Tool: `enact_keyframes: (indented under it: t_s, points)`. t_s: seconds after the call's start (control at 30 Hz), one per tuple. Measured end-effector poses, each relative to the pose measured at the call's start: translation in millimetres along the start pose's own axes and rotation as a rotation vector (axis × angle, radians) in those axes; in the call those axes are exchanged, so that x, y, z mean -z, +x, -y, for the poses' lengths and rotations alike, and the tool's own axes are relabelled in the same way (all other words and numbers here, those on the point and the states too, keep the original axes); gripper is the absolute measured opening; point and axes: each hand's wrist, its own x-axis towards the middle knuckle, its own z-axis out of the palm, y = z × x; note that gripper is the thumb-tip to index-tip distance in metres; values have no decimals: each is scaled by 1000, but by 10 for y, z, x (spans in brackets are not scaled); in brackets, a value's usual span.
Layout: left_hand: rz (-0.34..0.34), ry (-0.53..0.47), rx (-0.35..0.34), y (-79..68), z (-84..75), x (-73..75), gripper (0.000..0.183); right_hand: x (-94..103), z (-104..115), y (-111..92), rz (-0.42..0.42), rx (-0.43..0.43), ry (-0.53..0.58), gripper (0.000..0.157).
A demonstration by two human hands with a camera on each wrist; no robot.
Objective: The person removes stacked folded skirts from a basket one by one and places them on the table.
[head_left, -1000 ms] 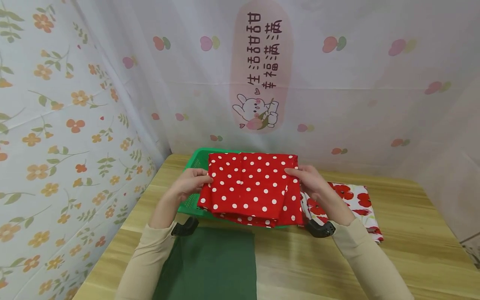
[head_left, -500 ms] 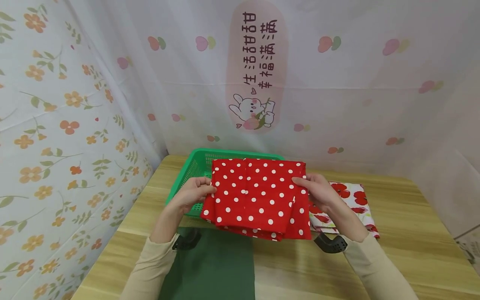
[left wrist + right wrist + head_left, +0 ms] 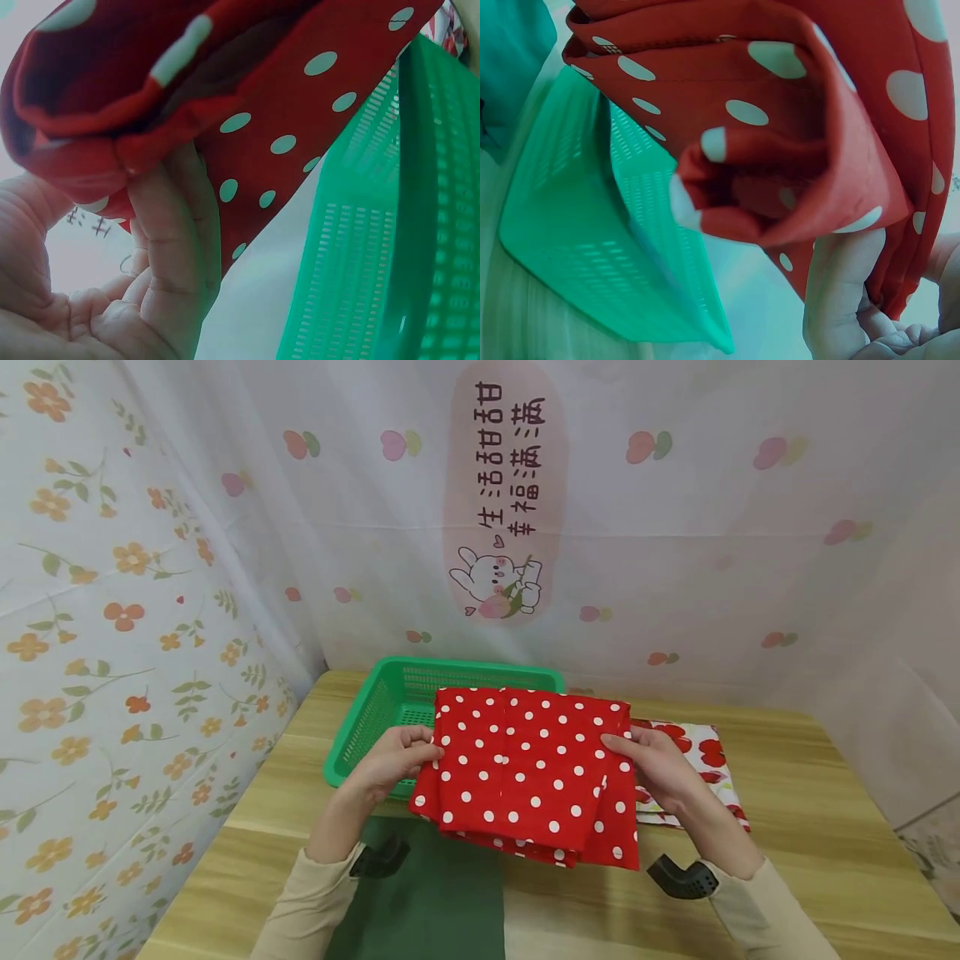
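A folded red cloth with white polka dots (image 3: 525, 768) hangs between my two hands, in front of and partly over the green basket (image 3: 347, 739). My left hand (image 3: 393, 762) pinches its left edge between thumb and fingers. At the right edge, my right hand (image 3: 663, 768) grips it the same way, thumb on the front face. In the left wrist view the cloth's folded layers (image 3: 285, 97) show above the fingers. A rolled fold (image 3: 780, 180) curls above the fingers in the right wrist view. The cloth hides part of the basket's front and right side.
A dark green cloth (image 3: 427, 910) lies flat on the wooden table (image 3: 795, 827) nearest me. To the right, a folded white cloth with red flowers (image 3: 712, 756) lies partly behind my right hand. Printed curtains (image 3: 675, 552) close off the back and left.
Both hands have brought the polka-dot cloth toward me and slightly right in the view. More of the green basket's inside shows behind it. The grips look unchanged.
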Motion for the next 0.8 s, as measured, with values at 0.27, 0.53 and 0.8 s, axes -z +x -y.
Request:
enact_keyframes:
  t_s: [0.27, 0.53, 0.8]
  points:
    - [49, -24, -35, 7, 62, -160, 26, 106, -82, -180, -28, 10, 23, 45]
    - [83, -50, -35, 18, 114, -343, 26, 203, -183, -372, -73, -14, 39, 45]
    - [119, -27, -49, 32, 161, -517, 26, 331, -314, -544, -80, 22, 82, 25]
